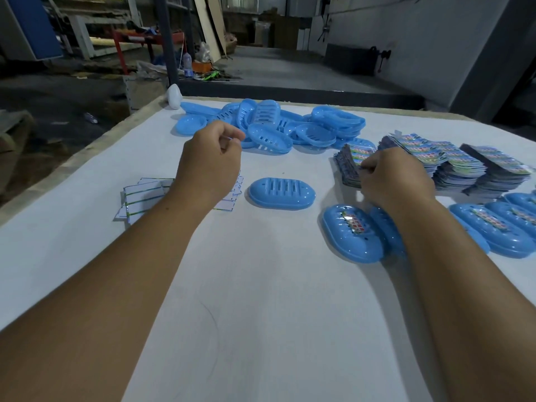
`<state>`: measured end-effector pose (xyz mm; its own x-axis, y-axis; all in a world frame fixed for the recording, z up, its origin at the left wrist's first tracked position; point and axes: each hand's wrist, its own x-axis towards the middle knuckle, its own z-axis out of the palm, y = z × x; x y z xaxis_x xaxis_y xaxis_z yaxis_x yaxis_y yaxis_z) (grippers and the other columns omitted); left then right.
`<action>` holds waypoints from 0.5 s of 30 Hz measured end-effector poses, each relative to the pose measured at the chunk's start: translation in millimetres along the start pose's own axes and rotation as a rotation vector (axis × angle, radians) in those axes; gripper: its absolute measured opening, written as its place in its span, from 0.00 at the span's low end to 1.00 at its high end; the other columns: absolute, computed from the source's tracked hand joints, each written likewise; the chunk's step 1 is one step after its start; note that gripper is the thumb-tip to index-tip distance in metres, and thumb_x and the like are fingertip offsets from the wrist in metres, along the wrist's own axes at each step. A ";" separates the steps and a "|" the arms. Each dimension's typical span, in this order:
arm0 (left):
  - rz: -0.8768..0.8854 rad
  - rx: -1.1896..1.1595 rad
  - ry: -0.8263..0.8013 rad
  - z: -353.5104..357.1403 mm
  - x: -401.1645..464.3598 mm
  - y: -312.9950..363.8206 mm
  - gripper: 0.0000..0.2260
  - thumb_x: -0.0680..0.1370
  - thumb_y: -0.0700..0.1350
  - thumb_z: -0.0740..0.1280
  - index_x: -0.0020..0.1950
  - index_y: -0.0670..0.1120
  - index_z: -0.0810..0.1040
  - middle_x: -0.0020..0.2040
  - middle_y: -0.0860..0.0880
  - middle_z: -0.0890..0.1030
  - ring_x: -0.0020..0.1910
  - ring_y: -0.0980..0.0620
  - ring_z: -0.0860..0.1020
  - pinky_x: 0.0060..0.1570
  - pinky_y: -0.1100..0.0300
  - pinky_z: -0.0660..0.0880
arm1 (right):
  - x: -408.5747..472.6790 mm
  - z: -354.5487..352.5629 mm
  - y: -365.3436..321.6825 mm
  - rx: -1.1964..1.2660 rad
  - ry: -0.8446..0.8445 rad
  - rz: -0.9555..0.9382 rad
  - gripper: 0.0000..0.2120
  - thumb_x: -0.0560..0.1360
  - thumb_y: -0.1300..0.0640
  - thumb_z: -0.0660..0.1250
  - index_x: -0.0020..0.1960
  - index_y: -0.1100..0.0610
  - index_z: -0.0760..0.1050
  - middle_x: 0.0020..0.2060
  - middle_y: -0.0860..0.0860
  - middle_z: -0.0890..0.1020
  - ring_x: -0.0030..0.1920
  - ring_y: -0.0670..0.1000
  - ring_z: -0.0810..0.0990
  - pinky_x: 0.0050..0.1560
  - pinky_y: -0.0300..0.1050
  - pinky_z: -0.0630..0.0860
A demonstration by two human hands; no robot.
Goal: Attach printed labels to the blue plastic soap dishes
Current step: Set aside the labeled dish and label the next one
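A lone blue soap dish [281, 193] lay upside down mid-table. The left hand [209, 165] hovered above white slips [142, 195], fingers curled, perhaps pinching something small. The right hand [394, 177] gripped printed labels [352, 163] from the stack's edge.

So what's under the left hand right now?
Small white slips lie spread on the table under the left hand; the hand and forearm cover the middle of them.
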<state>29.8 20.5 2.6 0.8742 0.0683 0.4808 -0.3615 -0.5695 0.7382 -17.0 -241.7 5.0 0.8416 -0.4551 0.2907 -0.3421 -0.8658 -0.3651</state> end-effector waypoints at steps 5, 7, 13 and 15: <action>0.020 0.009 -0.066 7.2 -7.3 2.6 0.06 0.81 0.44 0.64 0.51 0.53 0.80 0.41 0.60 0.80 0.42 0.62 0.78 0.40 0.70 0.70 | 3.7 -2.3 -1.6 0.019 0.081 0.062 0.08 0.76 0.61 0.62 0.42 0.60 0.79 0.36 0.56 0.81 0.35 0.59 0.75 0.35 0.44 0.65; 0.034 0.016 -0.071 10.0 -10.1 3.1 0.06 0.81 0.44 0.65 0.50 0.54 0.80 0.40 0.60 0.79 0.40 0.63 0.77 0.40 0.69 0.71 | 3.2 -4.0 -1.7 0.033 0.108 0.068 0.08 0.76 0.59 0.65 0.42 0.60 0.81 0.35 0.56 0.81 0.34 0.59 0.75 0.33 0.43 0.65; 0.043 0.035 -0.106 14.8 -15.0 7.4 0.05 0.80 0.47 0.66 0.49 0.54 0.82 0.40 0.62 0.79 0.42 0.62 0.77 0.41 0.66 0.72 | -3.7 -8.4 -6.4 0.200 0.149 -0.005 0.15 0.78 0.45 0.69 0.43 0.55 0.84 0.35 0.54 0.84 0.38 0.58 0.81 0.37 0.45 0.73; 0.001 0.001 -0.129 16.1 -17.5 11.1 0.08 0.81 0.48 0.65 0.49 0.53 0.84 0.40 0.60 0.81 0.44 0.60 0.79 0.42 0.61 0.74 | -5.0 -9.9 -13.1 0.274 0.246 -0.110 0.11 0.78 0.46 0.69 0.49 0.51 0.86 0.45 0.51 0.87 0.43 0.56 0.82 0.43 0.45 0.75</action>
<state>15.7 -0.2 -5.2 0.9084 -0.0381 0.4164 -0.3619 -0.5706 0.7372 -20.8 -230.1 17.0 0.7303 -0.4280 0.5324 -0.1030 -0.8394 -0.5336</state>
